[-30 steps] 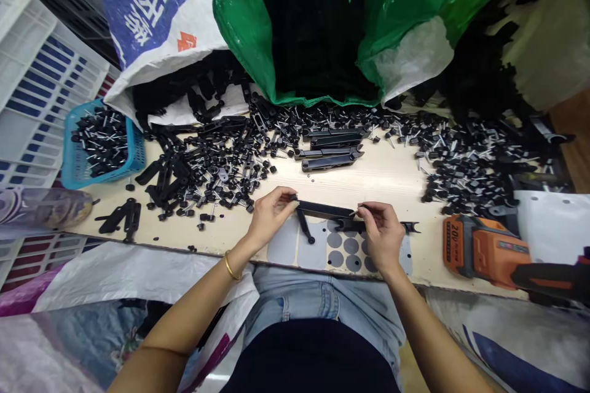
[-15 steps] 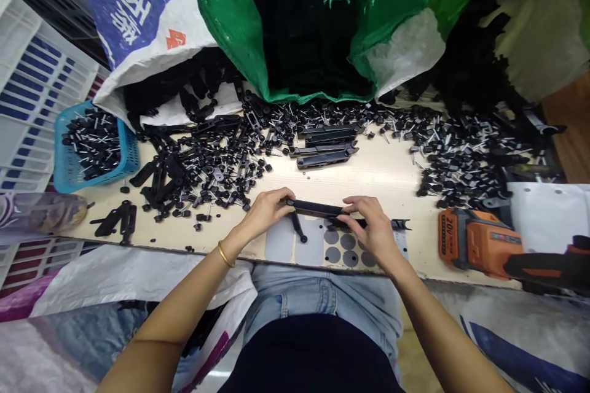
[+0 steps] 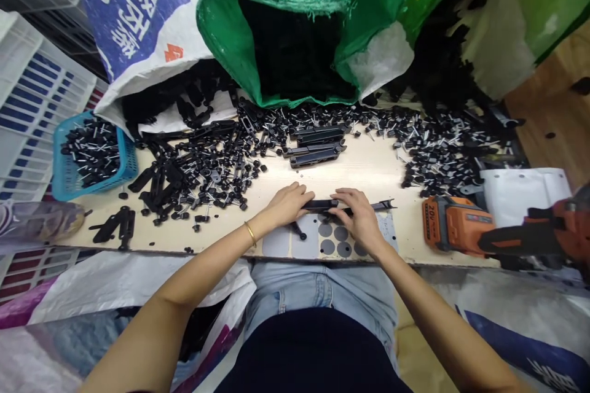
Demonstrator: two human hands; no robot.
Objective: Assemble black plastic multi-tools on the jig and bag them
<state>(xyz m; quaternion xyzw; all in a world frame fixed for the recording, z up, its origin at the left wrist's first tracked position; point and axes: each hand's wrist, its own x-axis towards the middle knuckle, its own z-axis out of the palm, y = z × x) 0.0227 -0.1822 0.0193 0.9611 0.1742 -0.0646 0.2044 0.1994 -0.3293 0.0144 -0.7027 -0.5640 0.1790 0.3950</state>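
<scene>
Left hand (image 3: 289,202) and right hand (image 3: 357,209) grip one black bar (image 3: 321,204)

Each hand holds an end between thumb and fingers, above the worktable (image 3: 373,166)'s near edge. A round-tipped black lever (image 3: 299,232) shows below the left hand; a fork-ended piece (image 3: 385,204) juts out past the right. Farther out lie grouped bars (image 3: 316,156), an orange power tool (image 3: 454,224) and a blue basket (image 3: 131,163).

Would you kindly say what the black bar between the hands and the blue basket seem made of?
Black bar: smooth, perhaps plastic or coated metal; its faint sheen leaves this open.
Blue basket: probably moulded plastic, slightly glossy, given its perforated wall.
</scene>
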